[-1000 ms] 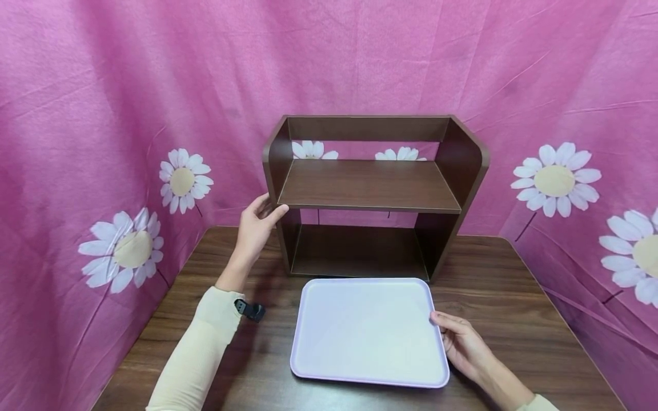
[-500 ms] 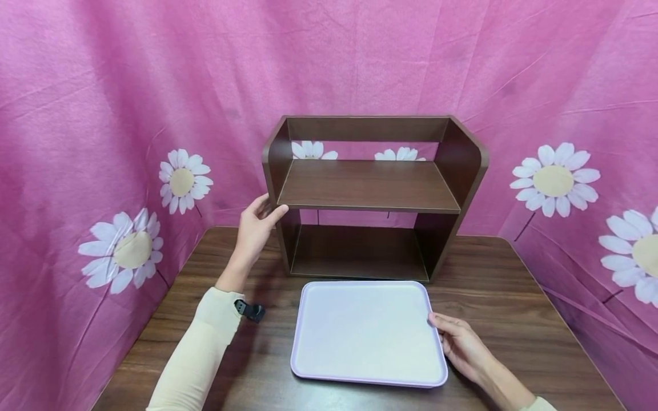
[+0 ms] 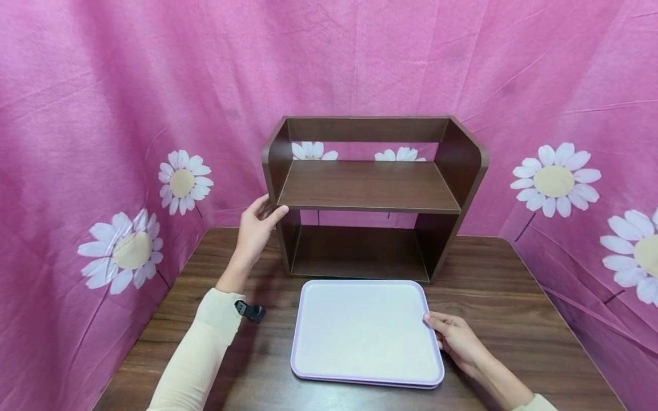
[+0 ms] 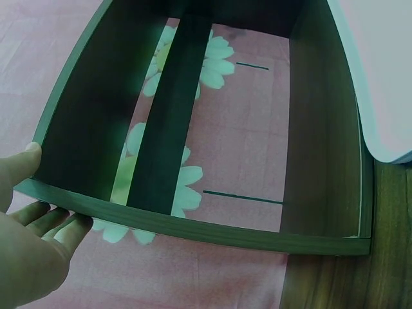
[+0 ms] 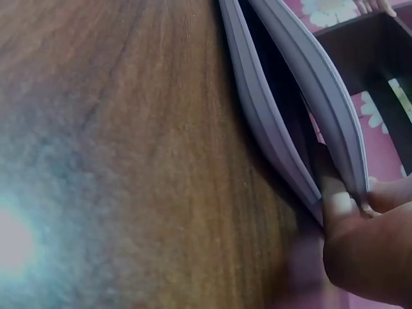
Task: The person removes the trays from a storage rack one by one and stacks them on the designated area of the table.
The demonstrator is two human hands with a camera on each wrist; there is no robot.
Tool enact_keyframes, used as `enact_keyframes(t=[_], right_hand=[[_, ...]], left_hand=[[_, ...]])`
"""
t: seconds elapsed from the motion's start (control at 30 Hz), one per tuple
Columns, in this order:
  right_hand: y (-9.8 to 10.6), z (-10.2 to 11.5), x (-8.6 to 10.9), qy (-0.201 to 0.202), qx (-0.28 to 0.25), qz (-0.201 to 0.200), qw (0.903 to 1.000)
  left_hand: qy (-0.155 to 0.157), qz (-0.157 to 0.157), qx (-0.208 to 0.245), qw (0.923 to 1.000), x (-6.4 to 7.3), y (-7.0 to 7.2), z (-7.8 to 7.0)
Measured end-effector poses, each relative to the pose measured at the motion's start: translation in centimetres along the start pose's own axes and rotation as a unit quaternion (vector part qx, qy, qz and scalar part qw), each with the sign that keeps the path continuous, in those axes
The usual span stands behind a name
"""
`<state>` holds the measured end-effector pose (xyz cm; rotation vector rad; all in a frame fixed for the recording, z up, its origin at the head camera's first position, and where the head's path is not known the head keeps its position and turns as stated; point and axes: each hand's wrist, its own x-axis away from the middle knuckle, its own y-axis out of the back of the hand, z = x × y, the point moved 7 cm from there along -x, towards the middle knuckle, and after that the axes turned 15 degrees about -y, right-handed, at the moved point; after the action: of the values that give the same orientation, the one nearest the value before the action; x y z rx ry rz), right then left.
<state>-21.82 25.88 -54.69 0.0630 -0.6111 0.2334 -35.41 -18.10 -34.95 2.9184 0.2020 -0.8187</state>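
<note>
A dark brown two-tier wooden shelf [image 3: 370, 185] stands upright on the table. My left hand [image 3: 255, 231] grips its left side panel, thumb at the front edge level with the middle board and fingers round the outside. In front of the shelf lies a pale lilac rectangular tray [image 3: 367, 331]. My right hand [image 3: 462, 345] pinches its right rim, thumb on top and fingers underneath. A second tray [image 5: 257, 103] lies below it; the right wrist view shows a gap between the two rims, with fingers inside. The upper tray mostly hides the lower one.
The wood-grain table [image 3: 493, 308] extends to both sides of the trays. A pink curtain [image 3: 360, 57] with white daisies hangs close behind the shelf and along both sides. The left wrist has a black strap [image 3: 250, 311].
The upper tray's right edge has shifted slightly left, together with my right hand. More of a second rim shows along the front. My left hand and the shelf have stayed put.
</note>
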Motion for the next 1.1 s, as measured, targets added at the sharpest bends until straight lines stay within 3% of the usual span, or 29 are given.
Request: enact_keyframes(t=[0.13,0.23,0.33,0.57,0.73,0.93,1.1], right_hand=[[0.0,0.6,0.2,0.0,0.047,-0.047,0.9978],[0.1,1.4,0.5,0.013,0.103,-0.101,0.9895],[0.1,2.3,1.0,0.028,0.165,-0.151,0.9741],[0.0,4.1,2.1,0.072,0.302,-0.241,0.9197],[-0.4,4.5,2.3,0.094,0.339,-0.256,0.9005],[-0.6,4.4,2.2,0.108,0.36,-0.26,0.8893],[-0.6,4.3,2.0,0.109,0.351,-0.25,0.8959]], left_hand=[[-0.003,-0.003,0.006,1.0,0.0,0.0,0.0],[-0.003,-0.003,0.009,1.0,0.0,0.0,0.0],[0.0,-0.003,0.008,1.0,0.1,0.0,0.1],[-0.004,-0.004,0.008,1.0,0.1,0.0,0.0],[-0.005,-0.003,0.01,0.9999,0.1,-0.1,-0.2],[-0.003,-0.001,0.008,1.0,0.0,0.0,-0.2],[-0.001,-0.001,0.008,1.0,0.0,0.0,0.0]])
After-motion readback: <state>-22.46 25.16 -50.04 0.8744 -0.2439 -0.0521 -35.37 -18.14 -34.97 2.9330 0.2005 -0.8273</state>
